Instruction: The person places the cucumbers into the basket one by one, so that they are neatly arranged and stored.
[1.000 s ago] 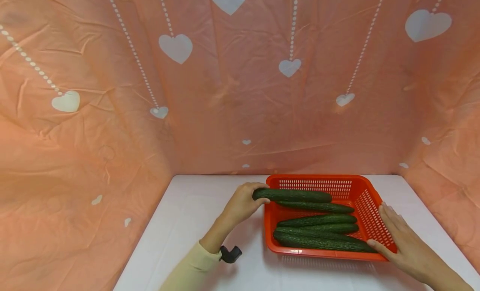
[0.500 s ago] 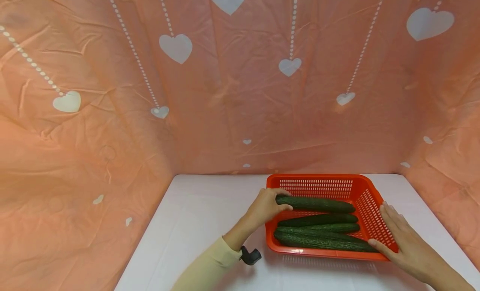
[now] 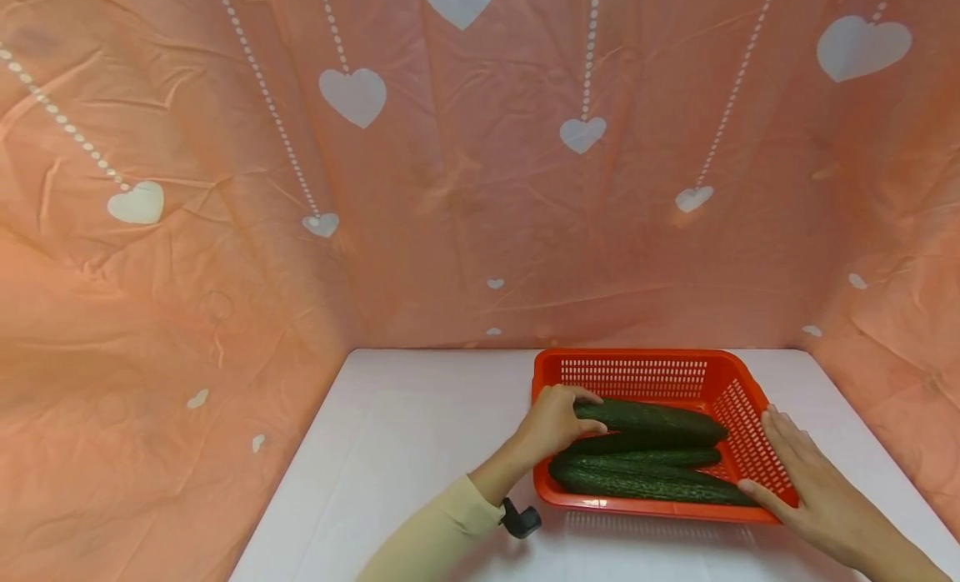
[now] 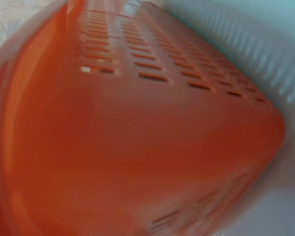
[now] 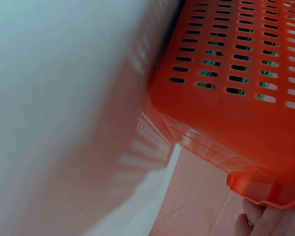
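Observation:
In the head view my left hand [image 3: 555,419] reaches over the left side of the red plastic basket [image 3: 546,507]. It grips the left end of a dark green cucumber [image 3: 652,419] between thumb and fingers. Below that one lie several more cucumbers [image 3: 645,479], side by side along the basket. My right hand [image 3: 813,490] rests at the basket's right rim with its fingers fairly straight, thumb near the front corner. The left wrist view shows only the basket's outer wall [image 4: 113,147]; the right wrist view catches part of my right hand [image 5: 273,221] at the rim.
The basket stands on a white table [image 3: 420,449], towards its right side. Behind and beside the table hangs a pinkish-orange cloth [image 3: 450,232] printed with white hearts. A small black device [image 3: 521,519] is strapped to my left wrist.
My left hand has moved right and towards me, carrying the cucumber from the basket's back edge to just over the middle ones. My right hand has stayed at the right rim.

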`<state>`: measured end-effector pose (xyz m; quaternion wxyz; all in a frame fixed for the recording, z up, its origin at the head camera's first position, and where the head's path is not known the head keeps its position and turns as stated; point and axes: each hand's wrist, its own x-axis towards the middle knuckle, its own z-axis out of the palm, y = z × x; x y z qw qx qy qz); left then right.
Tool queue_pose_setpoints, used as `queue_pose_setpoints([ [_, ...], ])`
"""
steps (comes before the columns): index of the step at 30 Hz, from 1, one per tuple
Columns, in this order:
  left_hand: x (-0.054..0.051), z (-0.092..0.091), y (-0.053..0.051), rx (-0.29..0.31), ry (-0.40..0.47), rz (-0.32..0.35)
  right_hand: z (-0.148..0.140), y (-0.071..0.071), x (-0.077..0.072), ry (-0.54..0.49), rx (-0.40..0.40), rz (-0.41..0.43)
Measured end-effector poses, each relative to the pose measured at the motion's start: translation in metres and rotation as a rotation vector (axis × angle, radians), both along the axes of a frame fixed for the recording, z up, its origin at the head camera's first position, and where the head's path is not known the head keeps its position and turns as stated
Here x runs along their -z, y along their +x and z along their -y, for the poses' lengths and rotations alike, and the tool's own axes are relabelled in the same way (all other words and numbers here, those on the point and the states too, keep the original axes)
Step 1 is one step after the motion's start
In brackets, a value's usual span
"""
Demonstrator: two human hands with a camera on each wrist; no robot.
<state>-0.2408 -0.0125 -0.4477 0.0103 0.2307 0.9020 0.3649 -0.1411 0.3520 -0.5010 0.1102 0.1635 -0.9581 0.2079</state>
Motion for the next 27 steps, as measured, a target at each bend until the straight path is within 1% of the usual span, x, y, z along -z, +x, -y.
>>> queue_pose_setpoints([
  [3, 0.001, -0.004, 0.001, -0.005, 0.006, 0.016, 0.000, 0.000, 0.000, -0.003, -0.005, -0.001],
  [5, 0.003, -0.007, 0.002, -0.013, 0.011, 0.040, 0.000, -0.001, 0.001, -0.006, -0.007, 0.000],
  [7, 0.005, -0.010, 0.002, -0.026, 0.011, 0.077, 0.000, -0.002, 0.001, -0.008, -0.009, 0.002],
  [9, 0.008, -0.012, 0.003, -0.041, 0.002, 0.107, 0.000, -0.002, 0.001, -0.006, -0.009, 0.004],
  [11, 0.010, -0.014, 0.003, -0.049, -0.017, 0.119, 0.000, -0.003, 0.001, -0.003, -0.007, 0.003],
  [14, 0.013, -0.014, 0.005, -0.039, -0.057, 0.102, 0.000, -0.003, 0.001, 0.006, 0.000, 0.007],
  [16, 0.014, -0.013, 0.005, -0.012, -0.058, 0.084, 0.000, -0.003, 0.000, 0.009, 0.003, 0.012],
  [18, 0.013, -0.010, 0.005, 0.010, -0.056, 0.073, 0.001, -0.003, 0.000, 0.009, 0.005, 0.023],
  [20, 0.010, -0.005, 0.005, 0.016, -0.046, 0.064, 0.001, -0.003, -0.001, 0.007, 0.005, 0.034],
  [21, 0.008, -0.002, 0.004, 0.016, -0.036, 0.059, 0.001, -0.002, -0.001, 0.006, 0.008, 0.054],
  [24, 0.001, 0.011, 0.004, -0.002, -0.034, 0.035, 0.001, -0.001, -0.003, 0.002, 0.019, 0.106],
  [27, -0.004, 0.029, 0.004, -0.011, -0.022, 0.008, 0.000, 0.000, -0.003, 0.016, 0.019, 0.103],
])
